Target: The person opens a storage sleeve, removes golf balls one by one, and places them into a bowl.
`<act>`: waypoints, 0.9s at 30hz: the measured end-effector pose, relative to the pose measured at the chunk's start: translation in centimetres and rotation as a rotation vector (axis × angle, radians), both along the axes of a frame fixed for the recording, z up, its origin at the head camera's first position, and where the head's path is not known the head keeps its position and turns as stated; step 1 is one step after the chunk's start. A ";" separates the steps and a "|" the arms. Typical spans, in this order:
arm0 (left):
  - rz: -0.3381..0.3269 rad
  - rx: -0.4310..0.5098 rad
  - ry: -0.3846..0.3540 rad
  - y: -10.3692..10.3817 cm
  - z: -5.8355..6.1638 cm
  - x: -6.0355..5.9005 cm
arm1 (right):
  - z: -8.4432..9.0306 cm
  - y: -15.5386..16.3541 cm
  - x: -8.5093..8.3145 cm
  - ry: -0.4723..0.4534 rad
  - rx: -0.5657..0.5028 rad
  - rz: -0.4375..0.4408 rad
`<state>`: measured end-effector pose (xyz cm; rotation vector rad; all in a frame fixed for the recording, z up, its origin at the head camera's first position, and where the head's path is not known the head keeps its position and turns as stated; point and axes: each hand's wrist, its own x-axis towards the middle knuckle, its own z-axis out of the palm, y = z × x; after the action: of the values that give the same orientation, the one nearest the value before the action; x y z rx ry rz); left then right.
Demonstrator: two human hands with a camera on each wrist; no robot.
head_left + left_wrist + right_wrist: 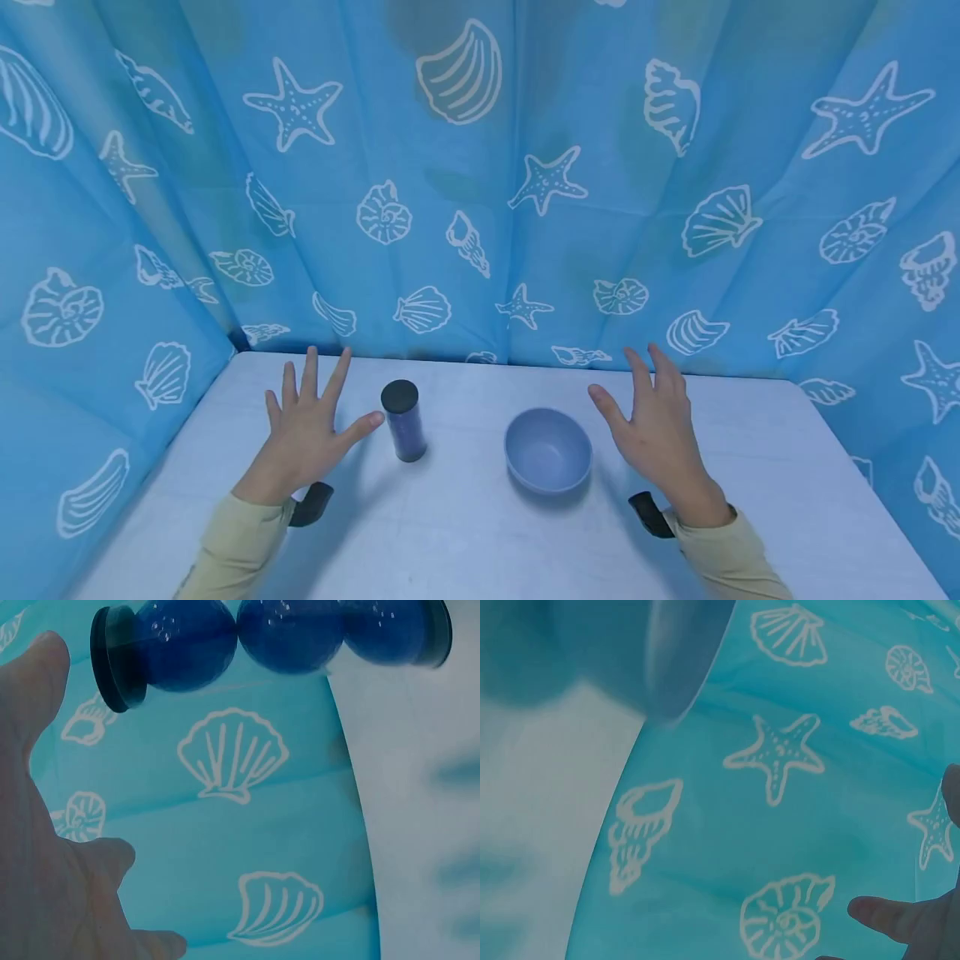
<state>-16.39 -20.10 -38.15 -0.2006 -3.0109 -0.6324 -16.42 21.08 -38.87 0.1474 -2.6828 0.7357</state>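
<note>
A clear tube with a black lid (401,397) stands upright on the table; in the left wrist view several blue balls (184,641) show inside it. My left hand (303,433) hovers just left of the tube, fingers spread, holding nothing. The thumb tip looks close to the tube in the head view; whether they touch I cannot tell. A blue bowl (548,451) sits right of the tube, its inside bare. To the right of the bowl is my right hand (660,429), fingers extended and holding nothing. The bowl's side (682,660) fills the upper left of the right wrist view.
A white cloth covers the table (465,533). Behind it and along both sides hangs a blue curtain (480,267) with white shell and starfish prints. Dark wrist cameras (311,504) sit on both wrists, by the beige sleeves.
</note>
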 end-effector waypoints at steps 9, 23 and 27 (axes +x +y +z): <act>0.009 0.042 -0.017 0.5 -0.8 0.0 | -0.1 -2.4 -0.3 -0.030 -0.039 0.030; 0.035 0.121 -0.071 1.8 -1.9 0.4 | -0.3 -6.2 -0.2 -0.042 -0.111 0.085; 0.037 0.137 -0.067 2.1 -2.2 0.5 | -0.4 -7.5 -0.1 -0.024 -0.136 0.107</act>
<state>-15.92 -17.98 -40.38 -0.1195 -3.0106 -0.8547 -16.55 13.57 -39.29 0.2498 -2.6529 0.9554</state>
